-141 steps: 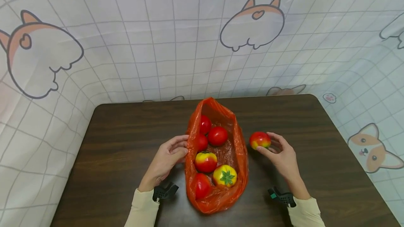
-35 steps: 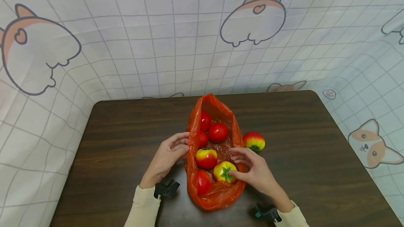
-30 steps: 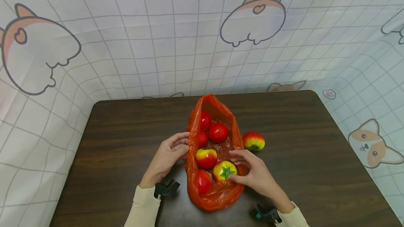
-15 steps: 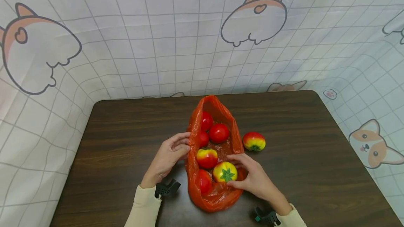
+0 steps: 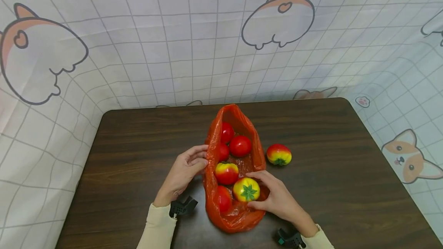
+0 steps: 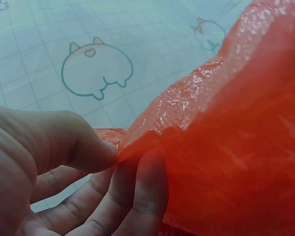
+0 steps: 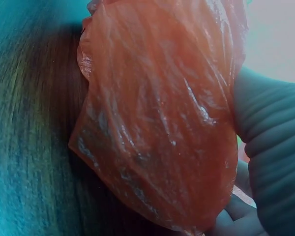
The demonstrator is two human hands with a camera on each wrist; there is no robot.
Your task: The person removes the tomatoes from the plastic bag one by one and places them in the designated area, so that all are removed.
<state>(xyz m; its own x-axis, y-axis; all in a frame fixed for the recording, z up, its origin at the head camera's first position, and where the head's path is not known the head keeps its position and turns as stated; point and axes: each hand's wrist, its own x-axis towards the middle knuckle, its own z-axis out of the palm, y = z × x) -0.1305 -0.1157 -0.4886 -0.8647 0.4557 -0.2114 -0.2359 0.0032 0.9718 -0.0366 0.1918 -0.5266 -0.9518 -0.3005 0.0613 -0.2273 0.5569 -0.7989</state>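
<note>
An orange-red plastic bag [image 5: 257,156] stands with its mouth open on the table, several tomatoes inside. My left hand [image 5: 185,170] pinches the bag's left rim between thumb and fingers; the left wrist view shows the thin film [image 6: 221,167] over its fingertips. Reaching over the right rim, my right hand [image 5: 277,195] spans a yellow tomato [image 5: 242,188] with a green star-shaped top, fingers at its far side and thumb at its near side. A red-and-yellow tomato [image 5: 226,173] and a red one [image 5: 240,146] lie beyond it. In the right wrist view the bag's side hides the fingertips.
A red-and-yellow tomato [image 5: 278,154] with green leaves lies on the dark wooden table [image 5: 145,137] just right of the bag. A white gridded cloth [image 5: 204,41] with dog drawings hangs behind the table.
My right hand has let go of the red-and-yellow tomato beside the bag and moved left into the bag, its thumb sliding to the yellow tomato's near edge. The left hand keeps its place.
</note>
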